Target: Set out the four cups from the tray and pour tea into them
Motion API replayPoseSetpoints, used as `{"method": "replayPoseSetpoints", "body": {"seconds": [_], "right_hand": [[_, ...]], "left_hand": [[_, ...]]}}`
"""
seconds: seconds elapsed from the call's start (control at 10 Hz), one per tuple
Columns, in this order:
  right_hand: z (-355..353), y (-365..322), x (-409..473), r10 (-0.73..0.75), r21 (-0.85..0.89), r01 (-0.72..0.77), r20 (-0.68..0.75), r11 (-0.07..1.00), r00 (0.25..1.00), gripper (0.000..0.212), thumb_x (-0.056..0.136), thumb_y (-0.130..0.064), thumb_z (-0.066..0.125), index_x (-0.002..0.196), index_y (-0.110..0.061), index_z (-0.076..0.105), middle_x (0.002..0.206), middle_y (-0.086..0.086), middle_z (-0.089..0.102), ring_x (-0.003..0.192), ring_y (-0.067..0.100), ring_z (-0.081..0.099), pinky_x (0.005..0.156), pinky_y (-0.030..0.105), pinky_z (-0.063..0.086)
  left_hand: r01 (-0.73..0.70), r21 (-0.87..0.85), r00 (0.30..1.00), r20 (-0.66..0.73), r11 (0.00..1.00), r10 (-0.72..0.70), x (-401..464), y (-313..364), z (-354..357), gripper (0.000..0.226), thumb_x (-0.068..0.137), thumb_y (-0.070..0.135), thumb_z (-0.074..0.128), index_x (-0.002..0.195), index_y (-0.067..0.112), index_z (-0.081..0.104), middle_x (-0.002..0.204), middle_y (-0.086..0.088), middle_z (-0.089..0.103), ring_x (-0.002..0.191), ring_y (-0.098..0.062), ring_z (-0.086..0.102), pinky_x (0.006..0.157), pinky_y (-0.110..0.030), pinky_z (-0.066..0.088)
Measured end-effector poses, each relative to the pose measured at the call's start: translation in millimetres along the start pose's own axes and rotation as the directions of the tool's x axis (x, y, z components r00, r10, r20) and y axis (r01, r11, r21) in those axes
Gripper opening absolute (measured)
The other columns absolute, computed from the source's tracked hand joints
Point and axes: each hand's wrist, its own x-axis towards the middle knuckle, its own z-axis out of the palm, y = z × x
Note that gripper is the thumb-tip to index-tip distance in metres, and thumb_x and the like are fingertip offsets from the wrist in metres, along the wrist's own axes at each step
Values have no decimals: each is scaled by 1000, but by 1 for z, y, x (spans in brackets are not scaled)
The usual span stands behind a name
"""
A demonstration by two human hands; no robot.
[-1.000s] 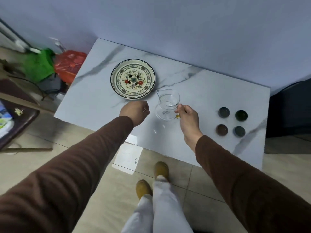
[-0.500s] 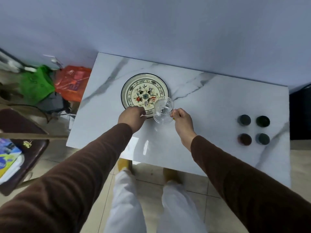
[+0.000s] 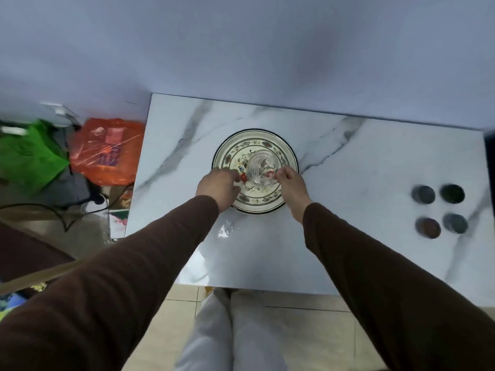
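A clear glass pitcher is over the middle of the round patterned tray on the white marble table. My right hand is shut on the pitcher's handle at its right side. My left hand rests over the tray's left rim with curled fingers, close beside the pitcher; I cannot tell whether it touches it. Four small dark cups stand in a square at the right of the table: grey, dark green, brown and grey-blue. Whether the pitcher rests on the tray is unclear.
A wall runs along the table's far edge. Left of the table on the floor lie an orange plastic bag, a green bag and cables. A dark wooden piece of furniture stands at lower left. My legs are at the table's near edge.
My right hand carried the glass pitcher left and away from me, from the bare table onto the tray's middle. My left hand moved along with it to the tray's left rim.
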Motion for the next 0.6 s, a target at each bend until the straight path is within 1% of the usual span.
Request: {"method": "replayPoseSetpoints", "body": {"seconds": [0.1, 0.2, 0.3, 0.4, 0.5, 0.6], "right_hand": [[9, 6, 17, 22, -12, -21, 59, 1000, 998, 29, 102, -23, 41, 75, -19, 51, 84, -4, 62, 81, 13, 53, 71, 25, 39], [14, 14, 27, 17, -22, -15, 85, 1000, 996, 28, 102, -27, 40, 80, -16, 53, 86, 3, 57, 75, 14, 47, 67, 28, 37], [15, 16, 34, 24, -22, -22, 76, 1000, 997, 30, 103, -26, 40, 82, -12, 55, 88, 2, 59, 79, 13, 51, 69, 24, 38], [13, 20, 39, 24, -22, -22, 84, 1000, 996, 33, 104, -26, 38, 87, -4, 56, 92, 3, 62, 82, 12, 52, 73, 22, 39], [14, 19, 35, 26, -43, -22, 85, 999, 996, 30, 104, -27, 38, 85, -11, 55, 90, -1, 58, 85, 12, 53, 75, 22, 40], [11, 19, 36, -5, -101, 11, 58, 995, 998, 22, 101, -27, 44, 98, -11, 58, 103, -3, 53, 96, 13, 55, 87, 30, 45]], "left_hand": [[-10, 5, 1000, 16, 1000, 10, 12, -7, 5, 27, 91, 28, 57, 116, 21, 65, 120, -5, 66, 119, -28, 53, 93, -40, 49], [-16, 10, 999, 38, 1000, 15, 20, -12, 11, 26, 91, 27, 57, 115, 20, 65, 120, -5, 66, 118, -28, 53, 93, -40, 49], [-18, 23, 999, 49, 1000, 16, 26, -15, 14, 26, 91, 27, 57, 115, 20, 65, 119, -5, 66, 117, -28, 53, 92, -39, 49], [-27, 32, 998, 50, 999, 25, 30, -16, 15, 26, 91, 27, 57, 115, 19, 65, 118, -5, 66, 116, -28, 53, 90, -39, 49], [-17, 32, 998, 60, 999, 15, 29, -14, 15, 25, 92, 27, 57, 114, 19, 65, 117, -5, 66, 116, -28, 54, 90, -39, 49], [-6, 30, 998, 61, 1000, 4, 29, -10, 13, 26, 92, 27, 57, 115, 19, 65, 118, -5, 66, 116, -28, 54, 91, -39, 49]]}}
